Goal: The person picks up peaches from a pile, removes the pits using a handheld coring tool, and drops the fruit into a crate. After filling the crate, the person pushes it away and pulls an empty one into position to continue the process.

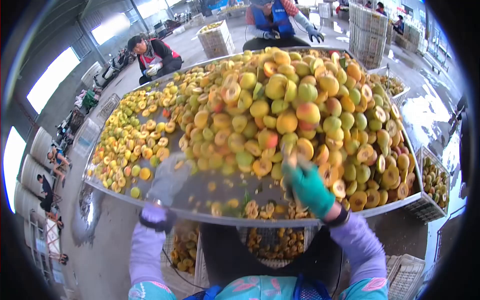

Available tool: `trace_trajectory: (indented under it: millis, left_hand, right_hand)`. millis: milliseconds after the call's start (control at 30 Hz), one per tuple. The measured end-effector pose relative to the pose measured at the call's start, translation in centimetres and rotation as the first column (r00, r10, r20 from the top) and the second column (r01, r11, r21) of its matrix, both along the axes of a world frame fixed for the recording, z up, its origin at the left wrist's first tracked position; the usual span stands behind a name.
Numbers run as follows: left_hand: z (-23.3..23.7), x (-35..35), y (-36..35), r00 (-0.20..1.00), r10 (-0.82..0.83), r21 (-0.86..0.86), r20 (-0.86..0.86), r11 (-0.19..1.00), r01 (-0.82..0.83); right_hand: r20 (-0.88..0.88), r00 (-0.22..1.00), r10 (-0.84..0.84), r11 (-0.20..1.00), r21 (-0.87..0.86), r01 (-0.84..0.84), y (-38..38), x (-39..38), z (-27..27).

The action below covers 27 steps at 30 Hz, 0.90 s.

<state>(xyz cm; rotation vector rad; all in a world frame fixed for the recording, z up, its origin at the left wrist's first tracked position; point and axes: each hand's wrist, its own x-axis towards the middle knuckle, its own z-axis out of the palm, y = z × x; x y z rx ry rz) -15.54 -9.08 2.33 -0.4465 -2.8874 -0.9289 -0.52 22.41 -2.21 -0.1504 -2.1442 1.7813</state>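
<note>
A broad metal table (200,192) with a raised rim stands in front of me, heaped with yellow-orange peaches (287,121), many cut in halves with brown centres. My left hand (171,175), in a pale glove, is over the bare metal near the front rim, smeared by motion. In a green glove, my right hand (308,189) reaches to the near foot of the heap, its fingers curled in among the fruit; what they grip is blurred. Several cut halves (262,209) lie along the front rim, left of my right hand.
Below the table, crates of cut fruit (276,243) stand between my knees. Another fruit crate (432,182) is at the right corner. Across the table sit a person in a blue vest (276,22) and a person in dark and red (154,57). Stacked crates (367,35) rise behind.
</note>
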Motion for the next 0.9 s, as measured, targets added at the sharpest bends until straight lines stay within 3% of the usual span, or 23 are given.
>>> trace_trajectory:
  millis: [33,67,100,133,167,233,267,300,367,433,467,500,567,667,700,767,900]
  left_hand:
    - [0.9,-3.6,2.1,0.955,-0.165,-0.066,-0.247,0.986,0.153]
    - [1.5,-7.4,4.1,0.824,-0.321,-0.167,-0.466,0.947,0.275]
    - [1.7,-11.4,6.6,0.736,-0.334,-0.200,-0.590,0.943,0.267]
    - [2.0,-16.2,9.0,0.660,-0.384,-0.250,-0.646,0.923,0.293]
    - [4.1,-17.7,12.0,0.709,-0.327,-0.184,-0.625,0.944,0.274]
    - [6.2,-20.5,17.8,0.806,-0.223,-0.103,-0.549,0.974,0.200]
    - [6.2,-22.6,19.8,0.848,-0.179,-0.096,-0.498,0.984,0.151]
    - [5.8,-25.2,20.9,0.811,-0.277,-0.183,-0.515,0.960,0.211]
    - [2.4,-30.5,22.6,0.731,-0.474,-0.364,-0.492,0.874,0.321]
    - [-2.5,-32.7,23.1,0.626,-0.663,-0.531,-0.411,0.732,0.427]
    - [-3.0,-31.5,22.7,0.569,-0.626,-0.509,-0.533,0.774,0.375]
    - [-2.4,-30.5,22.1,0.558,-0.649,-0.427,-0.517,0.760,0.489]
    - [-2.7,-29.6,21.7,0.578,-0.623,-0.271,-0.527,0.768,0.580]
    - [-1.2,-25.6,21.2,0.760,-0.599,-0.454,-0.252,0.767,0.454]
    - [-1.7,-24.9,20.0,0.710,-0.659,-0.237,-0.247,0.752,0.615]
    - [-7.2,-24.3,18.2,0.590,-0.584,-0.199,-0.557,0.784,0.588]
    - [-10.7,-20.5,15.7,0.520,-0.571,-0.327,-0.635,0.809,0.489]
  right_hand:
    - [-0.137,0.987,-0.090,0.963,0.242,0.121,2.5,-3.7,2.2]
    - [-0.280,0.947,-0.156,0.855,0.442,0.271,4.7,-7.5,4.4]
    - [-0.410,0.894,-0.182,0.715,0.569,0.406,6.7,-11.4,6.2]
    - [-0.495,0.841,-0.219,0.683,0.537,0.494,7.4,-14.4,9.2]
    - [-0.567,0.802,-0.189,0.578,0.596,0.557,9.3,-18.5,10.2]
    - [-0.577,0.803,-0.149,0.538,0.634,0.555,12.0,-25.1,12.2]
    - [-0.577,0.798,-0.172,0.450,0.675,0.585,13.5,-28.6,12.1]
    - [-0.468,0.845,-0.258,0.371,0.759,0.534,13.8,-29.9,12.9]
    - [-0.226,0.922,-0.313,0.499,0.787,0.362,15.8,-34.4,10.4]
    - [-0.175,0.934,-0.312,0.553,0.766,0.328,14.1,-33.0,9.8]
    - [-0.169,0.955,-0.244,0.519,0.809,0.276,13.8,-32.3,10.2]
    - [-0.156,0.972,-0.176,0.484,0.846,0.223,13.5,-31.5,10.0]
    - [-0.111,0.968,-0.224,0.546,0.809,0.219,12.9,-30.9,9.3]
    - [-0.165,0.978,-0.127,0.545,0.812,0.208,11.0,-29.0,8.7]
    - [-0.138,0.985,-0.101,0.378,0.911,0.166,10.4,-27.6,8.3]
    - [-0.139,0.982,-0.130,0.434,0.882,0.182,8.7,-26.4,7.3]
    - [-0.261,0.965,-0.033,0.495,0.834,0.243,6.5,-23.5,3.9]
